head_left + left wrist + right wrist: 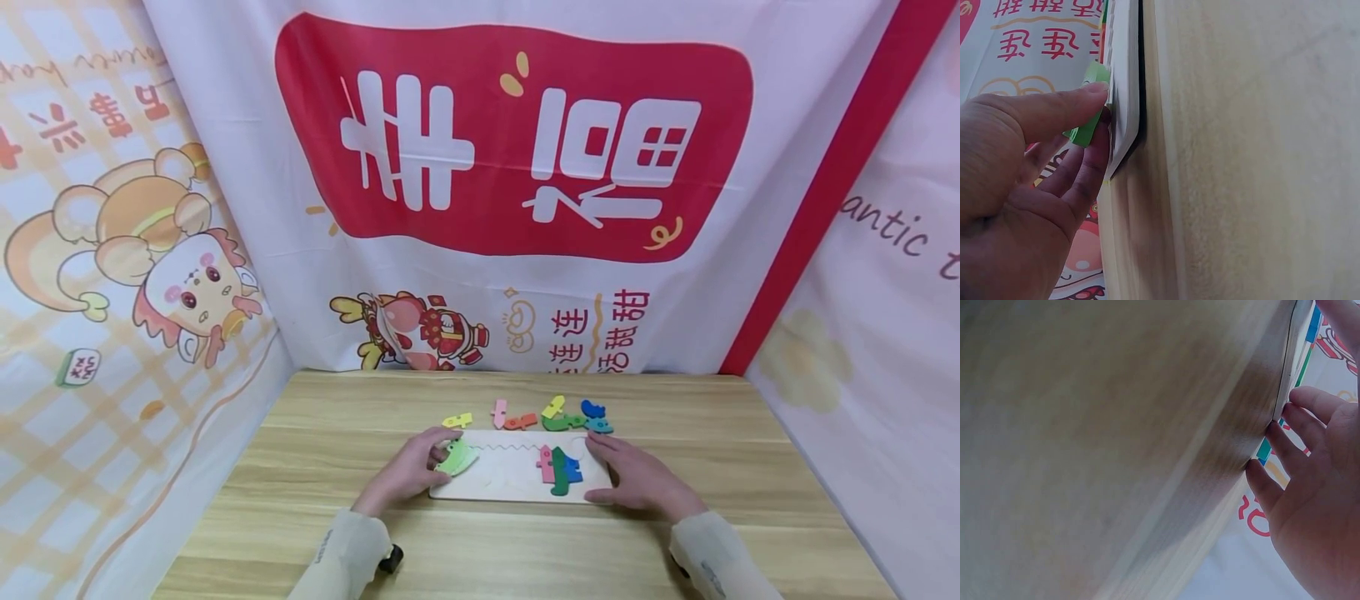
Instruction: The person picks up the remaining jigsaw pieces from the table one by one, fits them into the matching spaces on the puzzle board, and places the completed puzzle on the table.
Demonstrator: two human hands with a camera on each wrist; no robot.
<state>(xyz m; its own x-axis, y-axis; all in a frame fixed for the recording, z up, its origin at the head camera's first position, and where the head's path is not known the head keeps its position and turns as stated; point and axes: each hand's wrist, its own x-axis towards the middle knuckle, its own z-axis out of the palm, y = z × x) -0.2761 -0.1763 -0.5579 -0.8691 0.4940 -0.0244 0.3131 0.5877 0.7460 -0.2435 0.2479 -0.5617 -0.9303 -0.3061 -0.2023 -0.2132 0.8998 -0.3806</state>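
A pale rectangular puzzle board (495,485) lies on the table, with a zigzag line along its far part. At its left end my left hand (405,468) pinches a light green animal-head puzzle piece (455,457); the left wrist view shows the thumb on the piece (1088,130) beside the board's edge. Fairly straight, the fingers of my right hand (643,477) touch the board's right end. Near that end, a pink piece (545,465), a dark green piece (559,475) and a blue piece (574,472) sit side by side on the board.
Behind the board lie several loose pieces: yellow (457,420), pink (498,412), orange (521,421), another yellow (553,407), green (558,422), dark blue (592,408) and light blue (598,425). Printed cloth (690,317) hangs along the wooden table's (360,400) far edge.
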